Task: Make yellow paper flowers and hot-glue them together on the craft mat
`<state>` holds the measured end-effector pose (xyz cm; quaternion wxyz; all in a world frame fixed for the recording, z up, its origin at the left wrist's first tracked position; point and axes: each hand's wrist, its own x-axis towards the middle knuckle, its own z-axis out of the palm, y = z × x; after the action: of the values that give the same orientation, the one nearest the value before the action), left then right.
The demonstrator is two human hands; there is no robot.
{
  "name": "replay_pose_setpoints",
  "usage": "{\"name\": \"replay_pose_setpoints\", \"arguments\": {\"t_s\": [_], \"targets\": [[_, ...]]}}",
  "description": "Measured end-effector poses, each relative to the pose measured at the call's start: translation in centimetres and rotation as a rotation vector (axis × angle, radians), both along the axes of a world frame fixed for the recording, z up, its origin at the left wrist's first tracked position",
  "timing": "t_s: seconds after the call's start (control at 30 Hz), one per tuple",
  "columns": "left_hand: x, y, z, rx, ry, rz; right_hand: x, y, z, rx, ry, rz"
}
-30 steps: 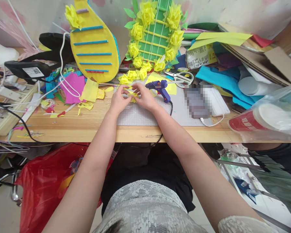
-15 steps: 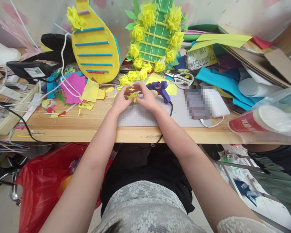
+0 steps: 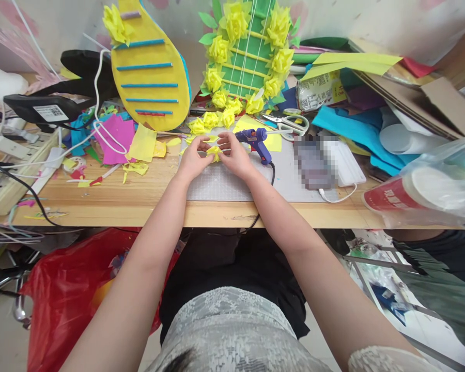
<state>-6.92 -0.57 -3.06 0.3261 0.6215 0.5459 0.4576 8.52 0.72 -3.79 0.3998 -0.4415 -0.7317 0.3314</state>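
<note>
My left hand and my right hand meet over the grey cutting mat, both pinching a small yellow paper flower between their fingertips. Several finished yellow flowers lie just beyond, at the foot of a green cardboard guitar edged with more flowers. A purple glue gun lies right beside my right hand.
A yellow cardboard instrument body leans at the back left. Scissors, a blurred phone, pink and yellow paper scraps, cables and a power strip crowd the table. A red bag hangs below; a bagged red cup sits right.
My fingers have shifted slightly on the yellow flower, working it between both hands; the hands stay in the same place over the mat.
</note>
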Motion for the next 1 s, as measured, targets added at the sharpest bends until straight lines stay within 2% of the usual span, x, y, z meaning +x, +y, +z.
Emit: {"name": "replay_pose_setpoints", "arguments": {"t_s": [0.13, 0.43, 0.57, 0.7, 0.77, 0.9, 1.0], "targets": [[0.0, 0.1, -0.2, 0.015, 0.011, 0.021, 0.1, -0.2, 0.3, 0.050, -0.015, 0.023], [0.5, 0.3, 0.0, 0.007, -0.091, 0.062, 0.2, -0.5, 1.0, 0.080, 0.006, 0.001], [-0.2, 0.5, 0.0, -0.005, -0.101, 0.009, 0.3, -0.6, 1.0, 0.120, 0.001, 0.013], [-0.5, 0.9, -0.4, -0.020, -0.168, -0.129, 0.2, -0.8, 1.2, 0.157, -0.007, 0.067], [-0.5, 1.0, -0.5, -0.005, -0.190, -0.158, 0.2, -0.8, 1.3, 0.177, -0.007, 0.071], [-0.2, 0.9, -0.5, 0.017, -0.242, -0.069, 0.1, -0.8, 1.3, 0.171, 0.018, 0.047], [0.0, 0.6, -0.1, -0.012, -0.310, -0.002, 0.0, -0.7, 1.2, 0.096, 0.069, 0.045]]}}
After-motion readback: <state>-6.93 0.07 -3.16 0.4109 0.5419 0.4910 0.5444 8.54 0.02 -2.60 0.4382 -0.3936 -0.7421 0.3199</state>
